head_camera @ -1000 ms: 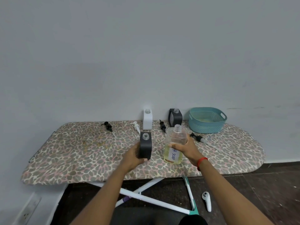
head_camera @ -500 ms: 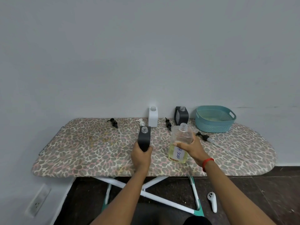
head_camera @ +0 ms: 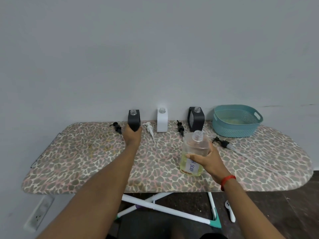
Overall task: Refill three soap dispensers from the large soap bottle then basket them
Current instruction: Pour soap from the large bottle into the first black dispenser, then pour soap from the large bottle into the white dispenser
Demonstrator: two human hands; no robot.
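My left hand (head_camera: 132, 136) grips a black soap dispenser (head_camera: 134, 119) with an uncapped neck, held out at the back of the ironing board (head_camera: 82, 152) near the wall. A white dispenser (head_camera: 162, 120) and a second black dispenser (head_camera: 196, 120) stand uncapped to its right. My right hand (head_camera: 206, 158) holds the large clear soap bottle (head_camera: 194, 152), upright on the board, uncapped, with yellow liquid low inside and a "SOAP" label. The teal basket (head_camera: 236, 124) sits at the back right.
Loose pump heads lie on the board: a black pump (head_camera: 117, 128) left of my hand, a white pump (head_camera: 150, 129), a black pump (head_camera: 180, 128), and a long-tubed pump (head_camera: 224, 144) near the basket. A white controller (head_camera: 230, 210) lies on the floor.
My left hand carried the black dispenser from the board's middle back to the wall, left of the white dispenser. My right hand stayed on the large bottle.
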